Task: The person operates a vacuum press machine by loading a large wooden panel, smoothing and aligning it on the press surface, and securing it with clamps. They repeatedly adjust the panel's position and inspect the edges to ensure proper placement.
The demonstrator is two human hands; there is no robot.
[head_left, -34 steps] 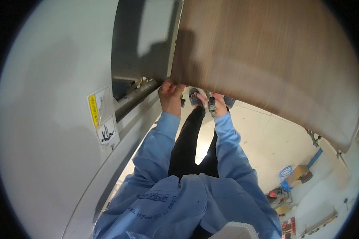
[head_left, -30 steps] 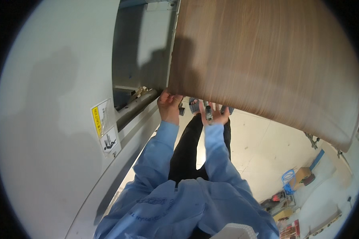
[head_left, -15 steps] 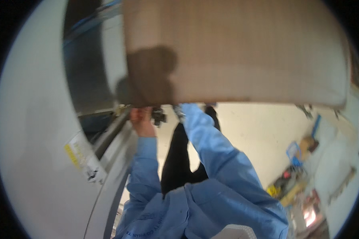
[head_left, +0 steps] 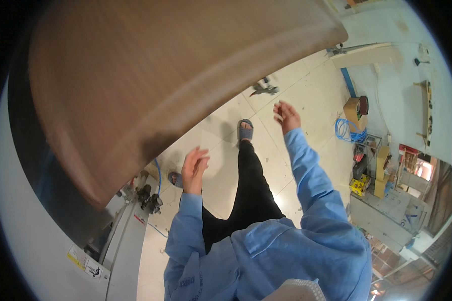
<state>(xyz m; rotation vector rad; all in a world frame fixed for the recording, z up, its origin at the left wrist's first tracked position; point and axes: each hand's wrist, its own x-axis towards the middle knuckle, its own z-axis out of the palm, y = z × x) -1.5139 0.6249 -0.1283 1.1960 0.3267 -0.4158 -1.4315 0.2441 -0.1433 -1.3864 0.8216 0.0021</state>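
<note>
A large brown wood-grain panel (head_left: pixel 186 65) with rounded corners spans the upper left, slightly blurred. My left hand (head_left: pixel 194 165) is just off its near edge, fingers loosely bent and apart, with nothing seen in it. Farther right, my right hand (head_left: pixel 286 114) hangs above the floor with its fingers partly curled and spread, also holding nothing I can see. Neither hand touches the panel. Beneath the panel's left end is a grey machine (head_left: pixel 40 241) with a dark surface (head_left: pixel 30 145). Black knob-like fittings (head_left: pixel 149 199) sit on the machine beside the panel's corner.
A dark metal fitting (head_left: pixel 264 88) shows past the panel's edge over the tiled floor (head_left: pixel 266 160). Along the right wall are a coiled blue hose (head_left: pixel 349 131), a cardboard box (head_left: pixel 354 114) and a cluttered grey bench (head_left: pixel 386 220). My sandalled foot (head_left: pixel 245 130) stands below.
My hands have left the panel's near edge, and the right one has come out into full sight. The view has turned, so the panel now slants toward the upper right.
</note>
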